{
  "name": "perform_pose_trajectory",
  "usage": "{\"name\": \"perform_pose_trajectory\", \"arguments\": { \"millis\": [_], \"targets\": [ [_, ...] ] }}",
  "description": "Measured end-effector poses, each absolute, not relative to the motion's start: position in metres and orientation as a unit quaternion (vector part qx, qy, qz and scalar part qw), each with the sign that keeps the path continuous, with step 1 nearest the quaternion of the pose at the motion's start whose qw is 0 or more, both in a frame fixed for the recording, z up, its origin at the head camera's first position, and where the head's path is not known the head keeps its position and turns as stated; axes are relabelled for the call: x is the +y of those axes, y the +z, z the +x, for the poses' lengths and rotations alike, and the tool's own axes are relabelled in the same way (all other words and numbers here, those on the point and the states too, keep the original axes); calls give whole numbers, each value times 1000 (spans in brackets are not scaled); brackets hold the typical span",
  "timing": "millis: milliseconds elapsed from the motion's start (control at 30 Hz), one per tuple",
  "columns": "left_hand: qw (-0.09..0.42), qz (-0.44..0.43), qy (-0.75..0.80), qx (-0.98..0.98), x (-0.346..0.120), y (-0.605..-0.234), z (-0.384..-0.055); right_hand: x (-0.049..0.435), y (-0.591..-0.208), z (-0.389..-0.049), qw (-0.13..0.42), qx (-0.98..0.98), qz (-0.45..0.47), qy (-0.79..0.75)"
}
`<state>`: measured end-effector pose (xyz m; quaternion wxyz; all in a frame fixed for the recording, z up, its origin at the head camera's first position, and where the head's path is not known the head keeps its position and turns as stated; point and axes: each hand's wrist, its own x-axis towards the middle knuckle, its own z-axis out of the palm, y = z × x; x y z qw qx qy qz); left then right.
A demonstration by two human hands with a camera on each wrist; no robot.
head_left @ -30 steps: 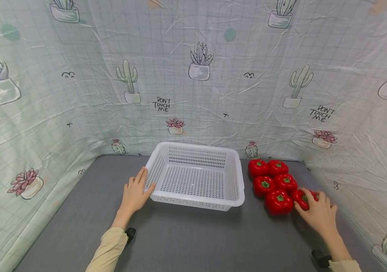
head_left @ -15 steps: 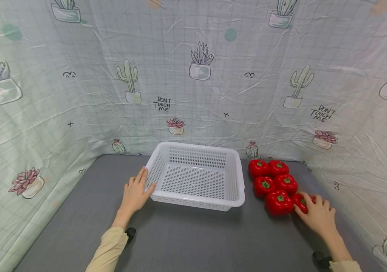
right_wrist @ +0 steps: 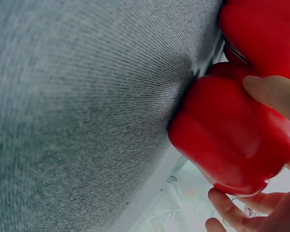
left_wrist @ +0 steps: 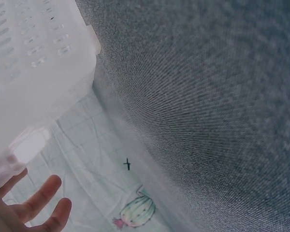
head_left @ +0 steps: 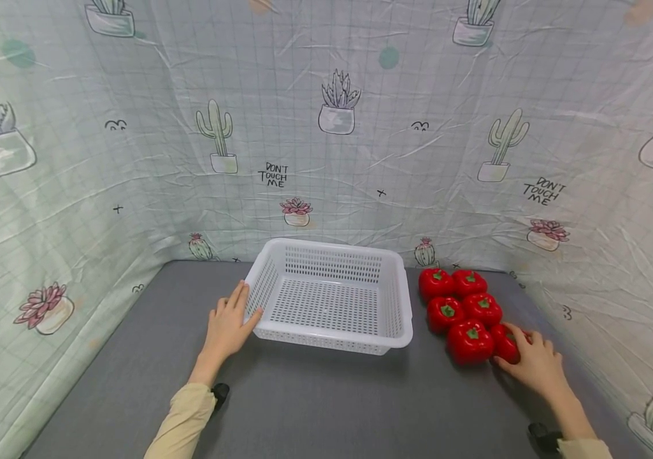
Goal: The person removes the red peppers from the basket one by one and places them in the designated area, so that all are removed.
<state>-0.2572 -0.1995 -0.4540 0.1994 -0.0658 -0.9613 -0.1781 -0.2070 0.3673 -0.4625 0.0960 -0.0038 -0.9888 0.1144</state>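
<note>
My left hand rests on the left rim of a white perforated plastic basket, its fingers extended and its thumb at the near left corner. In the left wrist view the fingers spread below the basket's rim. On the right, my right hand grips a red bell pepper from its right side. The right wrist view has the thumb on one side of this bell pepper and fingers on the other; it stands on the table against its neighbour.
Several more red bell peppers stand upright in two columns right of the basket, green stems up. Beneath everything is a grey table. A cloth curtain printed with cactus drawings encloses the back and both sides.
My right hand has slid its bell pepper a little to the left, up against the nearest pepper in the left column. The left hand and the basket have stayed in place.
</note>
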Motion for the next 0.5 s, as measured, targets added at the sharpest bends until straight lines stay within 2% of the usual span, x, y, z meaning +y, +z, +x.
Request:
{"name": "perform_pose_trajectory", "arguments": {
  "millis": [500],
  "targets": [
    [196, -64, -173, -963, -198, -452, -255, 364, -469, -208, 124, -985, 11, 116]
  ]
}}
